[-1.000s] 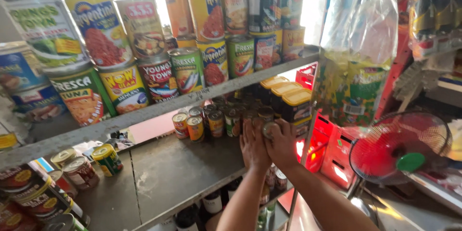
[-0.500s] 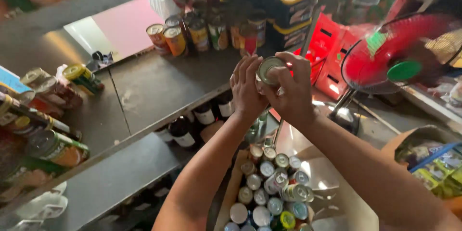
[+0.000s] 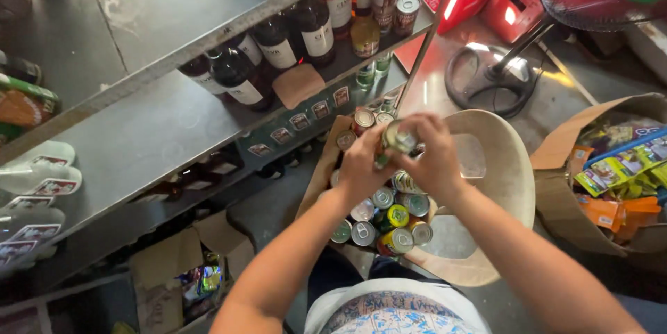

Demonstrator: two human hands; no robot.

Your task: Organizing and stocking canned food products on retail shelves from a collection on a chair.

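Both hands, left hand (image 3: 361, 167) and right hand (image 3: 434, 160), have their fingers clamped around one small round metal tin (image 3: 397, 139), held above a brown cardboard tray of mixed tins (image 3: 385, 216) resting on a beige plastic stool (image 3: 504, 181). The tin looks freshly lifted; placing it calls for a steady grip. Dark glass bottles with white labels (image 3: 278, 49) line the grey metal shelf (image 3: 139, 139); yellow-green sachets (image 3: 611, 167) fill a carton at right

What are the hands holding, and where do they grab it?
Both hands, left hand and right hand, hold one small can between them, fingers wrapped round its sides, above a box of cans.
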